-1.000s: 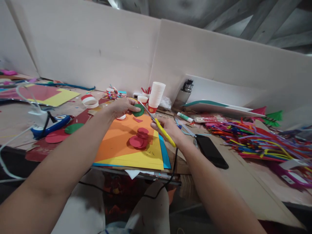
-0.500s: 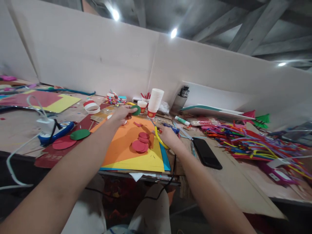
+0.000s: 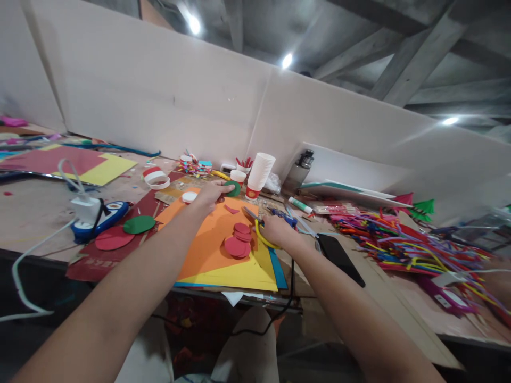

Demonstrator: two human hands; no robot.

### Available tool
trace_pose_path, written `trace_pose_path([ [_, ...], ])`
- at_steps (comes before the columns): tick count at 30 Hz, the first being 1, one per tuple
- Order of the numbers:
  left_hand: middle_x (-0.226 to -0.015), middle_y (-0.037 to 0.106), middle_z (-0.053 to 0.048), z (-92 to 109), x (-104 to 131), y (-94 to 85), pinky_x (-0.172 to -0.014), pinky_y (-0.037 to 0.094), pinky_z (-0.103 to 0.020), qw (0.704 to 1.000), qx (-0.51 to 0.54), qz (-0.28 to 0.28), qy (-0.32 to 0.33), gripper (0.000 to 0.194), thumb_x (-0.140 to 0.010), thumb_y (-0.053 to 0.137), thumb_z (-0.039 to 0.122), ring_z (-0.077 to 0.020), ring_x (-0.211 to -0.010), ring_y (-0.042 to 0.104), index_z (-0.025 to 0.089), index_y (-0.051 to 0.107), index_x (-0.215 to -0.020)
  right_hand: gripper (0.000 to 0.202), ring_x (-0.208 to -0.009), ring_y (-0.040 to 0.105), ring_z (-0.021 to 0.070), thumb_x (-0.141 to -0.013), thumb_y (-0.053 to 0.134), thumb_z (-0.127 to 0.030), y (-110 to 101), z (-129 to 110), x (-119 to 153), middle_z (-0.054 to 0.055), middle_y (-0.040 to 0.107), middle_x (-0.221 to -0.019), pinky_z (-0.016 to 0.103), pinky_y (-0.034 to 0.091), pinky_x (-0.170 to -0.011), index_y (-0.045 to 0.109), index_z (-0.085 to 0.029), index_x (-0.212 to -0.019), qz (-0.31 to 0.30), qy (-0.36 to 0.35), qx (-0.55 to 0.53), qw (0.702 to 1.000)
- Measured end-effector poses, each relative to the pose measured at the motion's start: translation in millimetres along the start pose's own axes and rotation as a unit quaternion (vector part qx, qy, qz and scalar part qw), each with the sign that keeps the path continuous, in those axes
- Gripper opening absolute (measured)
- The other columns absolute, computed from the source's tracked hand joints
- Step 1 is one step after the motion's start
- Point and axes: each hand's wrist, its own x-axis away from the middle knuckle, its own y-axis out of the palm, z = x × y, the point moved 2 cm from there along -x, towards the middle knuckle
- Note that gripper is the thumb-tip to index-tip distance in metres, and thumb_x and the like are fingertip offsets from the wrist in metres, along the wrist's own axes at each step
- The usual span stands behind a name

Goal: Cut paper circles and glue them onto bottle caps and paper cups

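My left hand [image 3: 215, 192] pinches a green paper circle [image 3: 233, 188] by its near edge, above the orange paper [image 3: 207, 239]. A pair of scissors [image 3: 261, 234] with yellow handles is in my right hand [image 3: 275, 230], its blades pointing up and left, apart from the green circle. Beneath and between my hands, several red paper circles [image 3: 238, 246] lie in a loose pile on the orange sheet. Yellow paper [image 3: 235, 281] shows under that sheet. A red paper scrap [image 3: 231, 209] rests close below my left hand.
Stacked paper cups [image 3: 261, 169] stand behind my hands. A phone [image 3: 339, 258] and a glue stick [image 3: 300, 205] lie to the right, before a heap of pipe cleaners [image 3: 387, 239]. On the left are a blue power strip [image 3: 96, 221] and a larger green circle [image 3: 139, 224]. Another person's hand [image 3: 499, 276] shows at the right edge.
The view has shifted a little, so the table sits lower and farther right. Both hands keep their holds on the green circle and scissors. A blurred hand has appeared at the right edge.
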Motion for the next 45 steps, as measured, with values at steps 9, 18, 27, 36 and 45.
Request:
trace_pose_path([
  [9, -0.062, 0.061, -0.002, -5, -6, 0.6, -0.045, 0.023, -0.018, 1.000, 0.015, 0.013, 0.013, 0.026, -0.051, 0.086, 0.022, -0.0069, -0.054, 0.046, 0.014, 0.064, -0.062, 0.043, -0.110, 0.066, 0.0293, -0.095, 0.036, -0.029, -23, -1, -5, 0.021, 0.067, -0.121, 0.035, 0.050, -0.089, 0.063, -0.010, -0.123, 0.022, 0.023, 0.048, 0.998],
  [18, -0.066, 0.064, -0.003, -3, -2, 5.3, -0.047, 0.023, -0.020, 0.999, 0.032, 0.016, 0.012, 0.023, -0.052, 0.084, 0.021, -0.0081, -0.056, 0.050, 0.014, 0.067, -0.066, 0.040, -0.100, 0.070, 0.0302, -0.086, 0.053, -0.031, -17, -1, -15, 0.025, 0.071, -0.107, 0.034, 0.051, -0.083, 0.072, -0.004, -0.108, -0.042, 0.023, 0.085, 0.995],
  [27, -0.067, 0.065, -0.004, 0, 1, 8.1, -0.048, 0.024, -0.020, 0.999, 0.027, 0.021, 0.010, 0.022, -0.055, 0.084, 0.021, -0.0086, -0.058, 0.052, 0.013, 0.067, -0.066, 0.036, -0.110, 0.066, 0.0278, -0.091, 0.046, -0.023, -36, -11, -51, 0.016, 0.068, -0.122, 0.033, 0.050, -0.086, 0.069, -0.018, -0.118, 0.043, -0.043, 0.077, 0.995],
  [36, -0.059, 0.059, 0.000, 6, 2, 7.8, -0.044, 0.022, -0.018, 0.998, 0.053, 0.030, 0.026, 0.028, -0.051, 0.088, 0.022, -0.0054, -0.051, 0.046, 0.013, 0.065, -0.065, 0.028, -0.102, 0.068, 0.0274, -0.083, 0.053, -0.007, -12, -24, -90, 0.021, 0.072, -0.107, 0.028, 0.049, -0.081, 0.075, -0.008, -0.100, 0.050, -0.077, 0.067, 0.994],
  [45, -0.061, 0.062, 0.000, 11, 5, 8.6, -0.043, 0.021, -0.019, 0.994, 0.099, 0.037, 0.024, 0.026, -0.054, 0.087, 0.017, -0.0056, -0.051, 0.048, 0.012, 0.065, -0.068, 0.029, -0.075, 0.064, 0.0122, -0.083, 0.065, -0.021, -7, -45, -100, 0.003, 0.074, -0.095, 0.018, 0.042, -0.061, 0.069, -0.017, -0.111, 0.031, -0.111, -0.030, 0.993],
])
